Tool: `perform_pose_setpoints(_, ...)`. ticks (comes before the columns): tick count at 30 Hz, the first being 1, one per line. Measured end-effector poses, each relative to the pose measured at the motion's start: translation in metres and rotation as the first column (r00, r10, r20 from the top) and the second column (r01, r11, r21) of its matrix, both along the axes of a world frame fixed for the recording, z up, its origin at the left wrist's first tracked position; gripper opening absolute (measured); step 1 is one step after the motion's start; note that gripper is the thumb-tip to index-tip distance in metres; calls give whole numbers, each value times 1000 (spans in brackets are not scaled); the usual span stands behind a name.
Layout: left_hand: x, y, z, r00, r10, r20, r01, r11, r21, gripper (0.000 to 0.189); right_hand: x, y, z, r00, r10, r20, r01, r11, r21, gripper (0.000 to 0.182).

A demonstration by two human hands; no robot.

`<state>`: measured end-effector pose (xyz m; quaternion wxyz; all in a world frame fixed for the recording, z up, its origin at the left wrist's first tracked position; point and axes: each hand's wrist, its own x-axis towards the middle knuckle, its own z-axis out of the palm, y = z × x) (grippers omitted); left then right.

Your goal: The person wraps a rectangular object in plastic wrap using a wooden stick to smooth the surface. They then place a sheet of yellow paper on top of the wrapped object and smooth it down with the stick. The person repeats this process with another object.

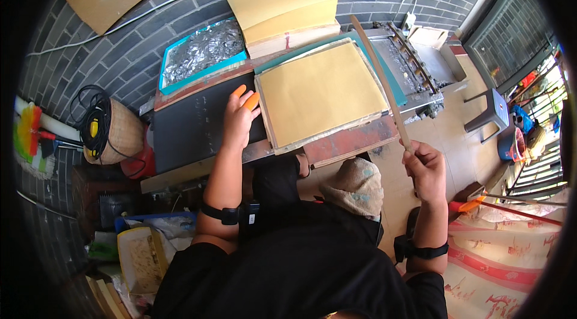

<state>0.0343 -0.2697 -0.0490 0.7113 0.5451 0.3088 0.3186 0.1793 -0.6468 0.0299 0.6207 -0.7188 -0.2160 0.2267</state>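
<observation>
My right hand (424,166) grips the lower end of a long, thin wooden strip (381,76). The strip slants up and away along the right edge of a stack of yellow-tan paper sheets (322,91). Orange finger cots cover two fingers of my left hand (240,118), which is beside the stack's left edge with nothing seen in it. Whether its fingertips touch the sheets I cannot tell. Under the stack, a green board (396,91) shows at the back and right. A dark flat board (194,123) lies to the left.
Against the brick wall stand a thick pile of yellow paper (284,1) and a blue tray (169,87) with crumpled silvery foil. To the right is a metal frame with a spiked bar (412,55). A stool (491,111) and a cable-topped basket (119,127) flank the bench.
</observation>
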Motion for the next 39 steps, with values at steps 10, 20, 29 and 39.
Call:
perform_pose_setpoints(10, 20, -17, 4, 972, 151, -179, -21, 818, 575, 64, -5, -23, -8, 997, -75, -11, 75, 996, 47, 18)
perform_pose_setpoints(20, 55, -118, 41, 901, -58, -430, 430, -7, 903, 62, -10, -20, -7, 998, -68, -2, 68, 993, 93, 24)
perform_pose_setpoints(29, 57, -114, 38, 930, -133, -343, 347, 8, 938, 31, -11, -32, -8, 991, -131, -15, 131, 977, 167, 24)
perform_pose_setpoints(39, 46, -91, 68, 975, -90, -203, 219, 227, 949, 19, -11, -28, -8, 993, -118, -27, 121, 975, 188, 23)
